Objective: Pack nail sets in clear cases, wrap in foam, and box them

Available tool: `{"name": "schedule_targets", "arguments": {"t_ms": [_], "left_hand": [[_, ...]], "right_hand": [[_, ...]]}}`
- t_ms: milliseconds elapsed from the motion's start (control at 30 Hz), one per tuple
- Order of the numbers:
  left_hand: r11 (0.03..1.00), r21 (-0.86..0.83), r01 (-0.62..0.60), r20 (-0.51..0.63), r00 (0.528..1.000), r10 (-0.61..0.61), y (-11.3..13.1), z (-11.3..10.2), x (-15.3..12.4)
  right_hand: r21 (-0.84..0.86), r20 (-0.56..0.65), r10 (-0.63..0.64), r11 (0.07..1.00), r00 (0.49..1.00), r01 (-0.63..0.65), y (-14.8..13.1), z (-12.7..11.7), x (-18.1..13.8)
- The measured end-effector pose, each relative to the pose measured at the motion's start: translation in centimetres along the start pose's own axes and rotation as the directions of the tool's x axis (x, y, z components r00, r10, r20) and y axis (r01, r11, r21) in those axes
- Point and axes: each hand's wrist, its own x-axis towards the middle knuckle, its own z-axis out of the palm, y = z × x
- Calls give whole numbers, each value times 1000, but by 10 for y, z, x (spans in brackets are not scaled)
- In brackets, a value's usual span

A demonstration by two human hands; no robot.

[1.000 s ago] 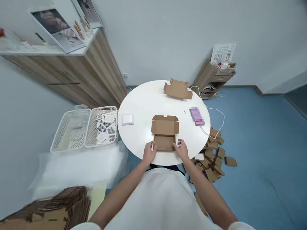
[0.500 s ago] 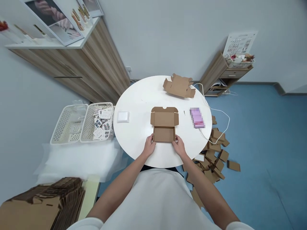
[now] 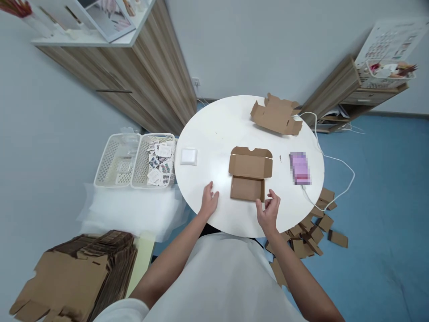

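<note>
An open cardboard box lies on the round white table, its lid folded back away from me. To its left, my left hand is open above the table, apart from the box, with nothing in it. My right hand is at the box's near right corner, thumb and fingers apart, holding nothing; whether it touches the corner I cannot tell. Farther back on the table lies an unfolded cardboard blank. A small white packet is at the table's left side.
A phone-like purple item with a white cable lies at the table's right. Baskets of cards and bags stand left, above clear sheets and stacked flat cardboard. Several small boxes lie on the floor.
Both hands have let go of the box and opened. My left hand has moved away from its left side. The view has turned left, so things appear farther right.
</note>
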Motion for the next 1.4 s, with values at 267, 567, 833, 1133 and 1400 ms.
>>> {"name": "schedule_targets", "arguments": {"t_ms": [267, 567, 833, 1133, 1400], "left_hand": [[962, 270, 47, -229, 973, 17, 8, -109, 118], [964, 261, 43, -154, 988, -2, -17, -116, 162], [995, 94, 14, -182, 983, 4, -27, -114, 158], [981, -19, -191, -130, 974, 187, 28, -81, 83], [968, 12, -249, 117, 962, 246, 59, 32, 10]], "right_hand": [[149, 538, 72, 972, 840, -179, -106, 167, 59], [107, 436, 271, 931, 858, -349, -117, 265, 87], [79, 420, 237, 952, 876, -296, -117, 263, 83], [211, 332, 126, 956, 935, -203, -113, 154, 59], [34, 260, 120, 991, 958, -133, -40, 19, 47]]}}
